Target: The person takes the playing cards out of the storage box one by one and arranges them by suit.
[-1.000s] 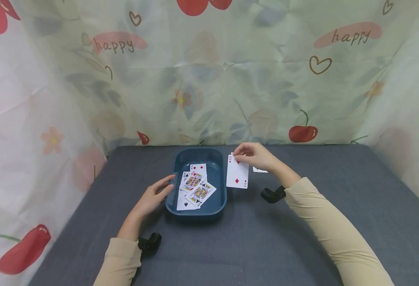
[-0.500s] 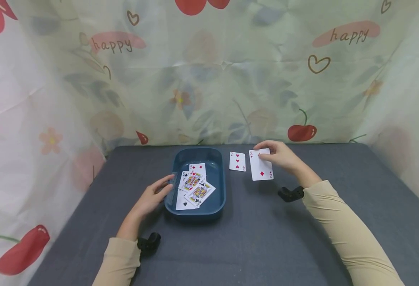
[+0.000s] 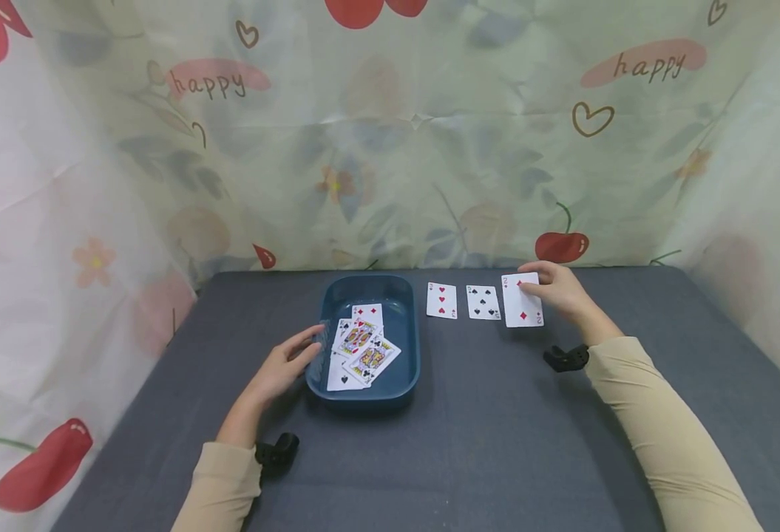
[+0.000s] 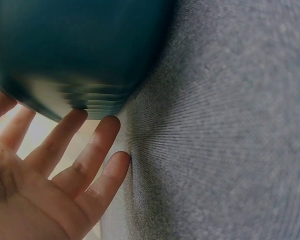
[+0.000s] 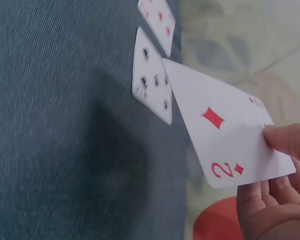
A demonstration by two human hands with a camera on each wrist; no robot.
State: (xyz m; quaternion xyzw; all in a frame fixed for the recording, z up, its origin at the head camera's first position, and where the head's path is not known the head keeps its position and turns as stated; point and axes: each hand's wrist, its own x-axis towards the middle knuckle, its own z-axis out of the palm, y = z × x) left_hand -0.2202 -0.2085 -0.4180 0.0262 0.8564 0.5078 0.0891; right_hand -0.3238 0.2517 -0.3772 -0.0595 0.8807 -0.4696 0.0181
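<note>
My right hand (image 3: pixel 563 290) pinches a two of diamonds playing card (image 3: pixel 521 307) near its top edge, thumb on the face and fingers behind. In the right wrist view the card (image 5: pixel 225 130) is tilted above the table. To its left lie a five of spades (image 3: pixel 483 303) and a three of hearts (image 3: pixel 441 301), face up. My left hand (image 3: pixel 287 366) is at the left side of a dark blue plastic bin (image 3: pixel 403 369). Its fingers are spread and fairly straight in the left wrist view, the tips against or close to the bin's outer wall (image 4: pixel 80 50).
Inside the bin several cards overlap face up, among them a king of clubs (image 3: pixel 372 360) and a red-suit face card (image 3: pixel 358 336). A dark grey cloth covers the table (image 3: pixel 469 443). Behind it hangs a printed curtain (image 3: pixel 416 162).
My right hand has moved right with the two of diamonds, from beside the bin past the five of spades. Both cards on the table have come into full view. The left hand stays put.
</note>
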